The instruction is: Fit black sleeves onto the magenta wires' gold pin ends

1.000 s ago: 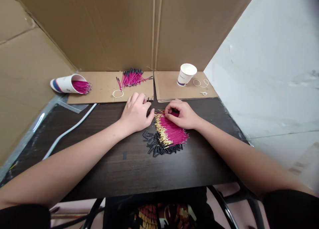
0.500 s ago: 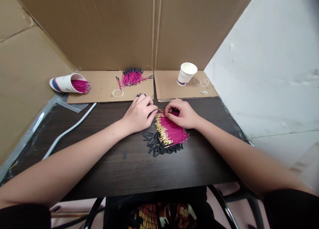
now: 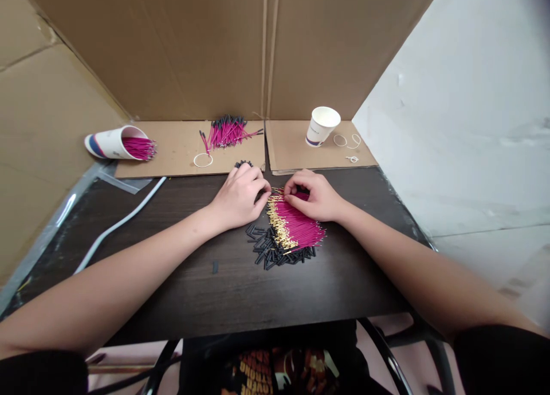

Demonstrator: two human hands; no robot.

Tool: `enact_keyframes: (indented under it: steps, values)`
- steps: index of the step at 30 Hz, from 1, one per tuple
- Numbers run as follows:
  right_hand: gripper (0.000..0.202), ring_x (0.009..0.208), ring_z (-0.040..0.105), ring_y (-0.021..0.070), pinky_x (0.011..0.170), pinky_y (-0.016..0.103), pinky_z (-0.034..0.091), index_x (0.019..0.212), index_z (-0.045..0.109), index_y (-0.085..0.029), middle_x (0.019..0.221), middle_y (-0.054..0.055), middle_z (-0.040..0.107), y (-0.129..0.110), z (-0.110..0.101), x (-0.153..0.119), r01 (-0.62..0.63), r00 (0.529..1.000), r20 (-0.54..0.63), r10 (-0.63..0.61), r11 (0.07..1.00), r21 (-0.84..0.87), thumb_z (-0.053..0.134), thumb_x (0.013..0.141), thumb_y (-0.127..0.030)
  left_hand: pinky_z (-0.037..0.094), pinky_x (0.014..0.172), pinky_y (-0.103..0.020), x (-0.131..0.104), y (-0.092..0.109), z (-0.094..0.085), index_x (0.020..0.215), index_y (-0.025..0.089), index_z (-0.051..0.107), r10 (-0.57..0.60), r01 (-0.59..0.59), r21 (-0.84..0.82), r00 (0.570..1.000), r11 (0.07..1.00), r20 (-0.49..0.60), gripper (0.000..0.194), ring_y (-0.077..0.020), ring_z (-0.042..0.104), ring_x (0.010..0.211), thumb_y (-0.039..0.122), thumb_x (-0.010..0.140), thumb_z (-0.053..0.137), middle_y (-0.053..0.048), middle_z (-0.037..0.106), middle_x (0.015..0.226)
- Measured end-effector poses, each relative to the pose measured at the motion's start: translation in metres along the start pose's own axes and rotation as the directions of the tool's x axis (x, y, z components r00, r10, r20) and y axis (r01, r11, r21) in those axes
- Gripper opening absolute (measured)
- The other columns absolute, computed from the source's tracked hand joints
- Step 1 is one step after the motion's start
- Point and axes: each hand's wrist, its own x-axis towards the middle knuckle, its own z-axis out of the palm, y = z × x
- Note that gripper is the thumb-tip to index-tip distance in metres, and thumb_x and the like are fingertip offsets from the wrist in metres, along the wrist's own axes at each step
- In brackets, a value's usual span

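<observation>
My left hand (image 3: 243,197) is closed in a pinch at the left edge of a bundle of magenta wires (image 3: 301,226) with gold tips; what its fingertips hold is too small to name. Over the top of that bundle, my right hand (image 3: 315,197) has thumb and fingers pressed together, their contents hidden. Short black tubes (image 3: 279,256) lie in a pile below and left of the wires. A few more black pieces (image 3: 243,163) show just behind my left hand.
Magenta wires with black ends (image 3: 227,132) lie on a cardboard strip (image 3: 176,148) near a rubber band (image 3: 203,160). A tipped paper cup (image 3: 107,144) holds wires; another cup (image 3: 322,126) stands at right. A white cable (image 3: 124,220) crosses the dark table (image 3: 180,292).
The fingertips of my left hand have drawn slightly closer together. My right hand stays nearly in place.
</observation>
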Motion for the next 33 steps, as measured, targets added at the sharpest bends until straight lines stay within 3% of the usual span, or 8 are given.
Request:
enact_keyframes:
  steps: [4, 9, 13, 23, 33]
  values:
    - [0.006, 0.082, 0.06, 0.0201, 0.084, 0.038, 0.047, 0.086, 0.071, -0.021, 0.083, 0.002, 0.068, -0.002, -0.004, 0.0, 0.018, 1.0, 0.011, -0.018, 0.998, 0.055, 0.071, 0.092, -0.022, 0.05, 0.093, -0.046, 0.0, 0.001, 0.0, 0.099, 0.016, 0.072, -0.007, 0.007, -0.014, 1.0, 1.0, -0.028, 0.015, -0.0275, 0.059, 0.098, 0.024, 0.106, 0.062, -0.011, 0.069, 0.103]
    - [0.018, 0.093, 0.062, 0.0219, 0.093, 0.04, 0.047, 0.088, 0.075, -0.021, 0.094, 0.003, 0.072, -0.004, -0.013, 0.001, 0.122, 0.977, 0.151, -0.152, 0.974, 0.189, 0.087, 0.087, -0.034, 0.05, 0.095, -0.045, 0.0, 0.004, -0.001, 0.104, 0.016, 0.067, -0.005, -0.002, -0.098, 0.997, 0.995, -0.072, 0.014, -0.0269, 0.061, 0.1, 0.023, 0.109, 0.056, -0.012, 0.072, 0.106]
    - [0.015, 0.094, 0.061, 0.0211, 0.095, 0.041, 0.046, 0.093, 0.083, -0.024, 0.096, 0.002, 0.072, -0.002, -0.016, 0.002, 0.137, 0.959, 0.218, -0.182, 0.968, 0.208, 0.089, 0.087, -0.036, 0.052, 0.094, -0.043, 0.0, 0.005, 0.0, 0.102, 0.017, 0.066, 0.025, -0.047, -0.172, 0.992, 0.984, -0.123, 0.012, -0.0247, 0.062, 0.096, 0.023, 0.109, 0.057, -0.01, 0.075, 0.101]
    - [0.009, 0.081, 0.062, 0.0187, 0.087, 0.04, 0.049, 0.085, 0.083, -0.024, 0.084, 0.001, 0.075, -0.008, -0.015, 0.004, 0.112, 0.963, 0.21, -0.17, 0.959, 0.262, 0.082, 0.093, -0.029, 0.056, 0.082, -0.037, -0.004, 0.006, 0.005, 0.094, 0.018, 0.069, 0.036, -0.093, -0.257, 0.975, 0.962, -0.218, 0.011, -0.019, 0.064, 0.08, 0.019, 0.103, 0.063, -0.005, 0.075, 0.086]
    - [0.009, 0.076, 0.065, 0.0178, 0.078, 0.037, 0.054, 0.084, 0.083, -0.022, 0.081, 0.002, 0.075, -0.01, -0.015, 0.003, 0.133, 0.963, 0.192, -0.187, 0.956, 0.261, 0.08, 0.092, -0.023, 0.061, 0.093, -0.044, -0.002, 0.004, 0.008, 0.116, 0.014, 0.079, 0.07, -0.15, -0.273, 0.957, 0.95, -0.282, 0.02, -0.0229, 0.071, 0.096, 0.016, 0.105, 0.063, -0.01, 0.08, 0.104]
